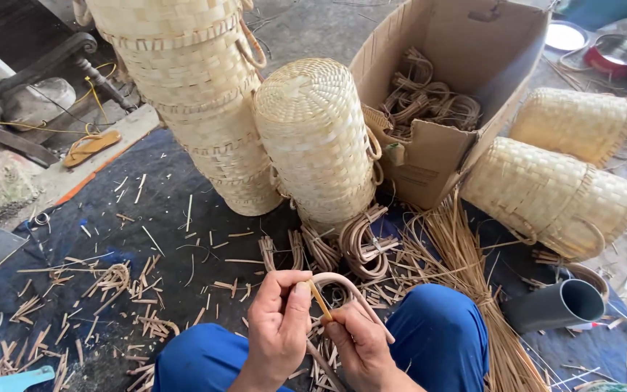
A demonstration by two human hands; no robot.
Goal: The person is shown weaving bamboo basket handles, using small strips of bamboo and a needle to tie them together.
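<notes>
My left hand (279,323) pinches a thin tan rattan strip (320,301) between thumb and fingers. My right hand (361,345) grips the lower end of a bent cane loop (342,282), a curved basket handle, close against the left hand. Both hands are held above my knees in blue trousers (444,330). In front of me on the dark ground sheet (161,218) lie several more bent cane handles (361,243). Behind them stand stacked woven bamboo baskets (317,138).
A tall basket stack (197,87) leans at the left. An open cardboard box (459,87) holds coiled cane. Two baskets (556,192) lie on their sides at right, near a grey pipe piece (556,305) and a bundle of thin strips (473,268). Cut scraps litter the sheet.
</notes>
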